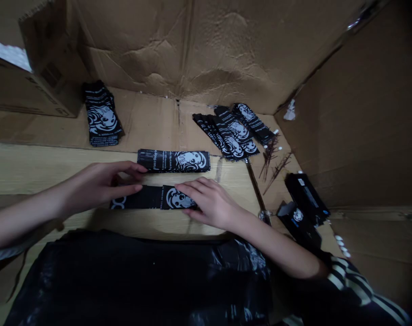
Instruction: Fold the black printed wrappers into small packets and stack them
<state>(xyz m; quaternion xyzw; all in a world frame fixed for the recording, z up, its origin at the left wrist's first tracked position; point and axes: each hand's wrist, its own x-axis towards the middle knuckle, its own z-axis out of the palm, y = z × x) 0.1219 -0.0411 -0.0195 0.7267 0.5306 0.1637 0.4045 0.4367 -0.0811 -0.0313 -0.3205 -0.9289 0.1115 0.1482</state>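
A long black plastic strip (pixel 146 197), printed with a white swirling face at its right part, lies flat before me on the cardboard. My left hand (pixel 102 183) is over its left end, thumb and fingers apart; the index fingertip is by the left end of a neat stack of black printed strips (pixel 174 161) just behind. My right hand (pixel 209 201) grips the right end of the long strip, fingers on top and thumb at the near edge, hiding that end.
More black printed packets lie in a pile (pixel 102 115) at back left and a loose fan (pixel 236 131) at back right. Near the right wall are brown twigs (pixel 274 165) and black boxes (pixel 306 197). A black plastic sheet (pixel 141 276) fills the front. Cardboard walls (pixel 226 50) surround the surface.
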